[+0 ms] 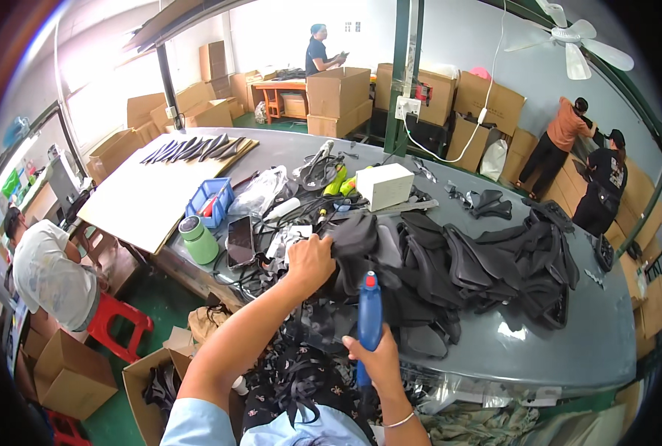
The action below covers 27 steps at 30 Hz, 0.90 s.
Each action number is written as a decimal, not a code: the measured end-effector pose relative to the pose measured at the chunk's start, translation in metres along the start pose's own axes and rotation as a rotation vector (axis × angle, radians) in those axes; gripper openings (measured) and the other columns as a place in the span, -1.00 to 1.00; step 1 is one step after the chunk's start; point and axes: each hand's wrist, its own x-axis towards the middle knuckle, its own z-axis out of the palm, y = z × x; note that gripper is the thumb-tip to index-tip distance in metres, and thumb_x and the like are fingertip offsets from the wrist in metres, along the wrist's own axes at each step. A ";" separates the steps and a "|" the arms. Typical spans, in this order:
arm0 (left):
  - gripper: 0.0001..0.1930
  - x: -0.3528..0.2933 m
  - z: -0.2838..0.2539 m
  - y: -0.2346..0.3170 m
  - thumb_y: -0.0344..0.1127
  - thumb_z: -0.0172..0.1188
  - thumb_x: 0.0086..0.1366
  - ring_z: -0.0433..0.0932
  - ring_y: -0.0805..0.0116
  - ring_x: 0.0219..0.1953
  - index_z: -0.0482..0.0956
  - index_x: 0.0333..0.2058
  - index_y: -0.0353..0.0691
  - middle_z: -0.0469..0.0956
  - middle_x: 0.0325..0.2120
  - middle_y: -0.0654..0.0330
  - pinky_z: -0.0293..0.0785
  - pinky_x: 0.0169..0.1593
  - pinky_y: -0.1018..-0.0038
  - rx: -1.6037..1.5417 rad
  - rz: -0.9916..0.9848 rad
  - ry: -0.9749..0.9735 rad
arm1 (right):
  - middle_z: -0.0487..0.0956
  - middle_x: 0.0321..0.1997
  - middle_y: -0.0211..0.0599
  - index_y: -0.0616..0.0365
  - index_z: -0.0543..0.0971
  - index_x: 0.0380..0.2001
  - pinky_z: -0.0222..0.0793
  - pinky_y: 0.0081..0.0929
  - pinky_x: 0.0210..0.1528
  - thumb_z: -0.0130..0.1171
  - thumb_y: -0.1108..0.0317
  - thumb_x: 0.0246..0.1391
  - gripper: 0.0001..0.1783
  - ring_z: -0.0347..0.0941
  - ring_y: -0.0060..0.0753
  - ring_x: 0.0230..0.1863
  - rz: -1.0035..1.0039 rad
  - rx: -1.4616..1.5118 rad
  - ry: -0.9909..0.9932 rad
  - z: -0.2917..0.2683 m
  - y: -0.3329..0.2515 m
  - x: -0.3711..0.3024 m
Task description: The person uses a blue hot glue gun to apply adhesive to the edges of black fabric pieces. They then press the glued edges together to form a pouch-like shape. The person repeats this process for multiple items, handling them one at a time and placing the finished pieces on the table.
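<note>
My left hand (310,262) is closed on the edge of a black padded piece (355,236) above the near side of the grey table. Upright in my right hand (376,360) is a blue handheld tool (370,316), slim and rounded, with a red tip at its top. The tool's lower end is partly hidden by my fingers, and its exact kind is unclear. Beside both hands spreads a heap of black moulded pads (480,260), overlapping across the table (539,357).
Left of my hands stand a phone (240,241), a green bottle (198,239) and a blue basket (210,202). Behind are cables and a white box (384,186). A green post (405,74) rises at the table's far edge. One person sits at left; others stand farther back.
</note>
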 end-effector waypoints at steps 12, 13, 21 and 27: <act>-0.62 -0.066 -0.065 -0.037 -0.16 0.17 0.22 0.49 0.36 -0.57 0.42 -0.12 -0.31 0.49 -0.48 0.19 0.42 -0.49 0.47 -1.471 -0.405 -0.362 | 0.51 -0.40 -0.26 0.31 0.36 -0.27 0.46 -0.58 -0.38 0.40 0.31 -0.18 -0.51 0.49 -0.52 -0.49 -0.061 0.171 0.136 -0.014 -0.011 -0.007; -0.62 -0.087 -0.062 -0.035 -0.22 0.15 0.23 0.51 0.34 -0.54 0.39 -0.06 -0.30 0.49 -0.44 0.18 0.44 -0.47 0.46 -1.550 -0.443 -0.394 | 0.53 -0.39 -0.26 0.30 0.36 -0.27 0.45 -0.57 -0.35 0.40 0.32 -0.17 -0.52 0.50 -0.52 -0.46 -0.136 0.172 0.124 -0.011 -0.013 -0.009; -0.51 -0.204 -0.048 -0.029 -0.17 0.11 0.25 0.56 0.17 -0.23 0.31 0.06 -0.36 0.49 -0.18 0.03 0.49 -0.11 0.26 -1.967 -0.411 -0.562 | 0.56 -0.37 -0.32 0.23 0.39 -0.26 0.39 -0.58 -0.31 0.37 0.42 -0.19 -0.58 0.46 -0.59 -0.40 -0.318 -0.106 0.051 0.013 -0.043 -0.017; -0.42 -0.233 -0.060 -0.041 0.12 -0.15 0.32 0.51 0.14 -0.26 0.36 -0.03 -0.35 0.49 -0.23 -0.02 0.43 -0.11 0.21 -2.297 -0.669 -0.219 | 0.46 -0.34 -0.36 0.23 0.39 -0.19 0.33 -0.59 -0.22 0.27 0.57 -0.26 -0.54 0.41 -0.53 -0.30 -0.146 0.147 0.001 0.026 -0.043 -0.033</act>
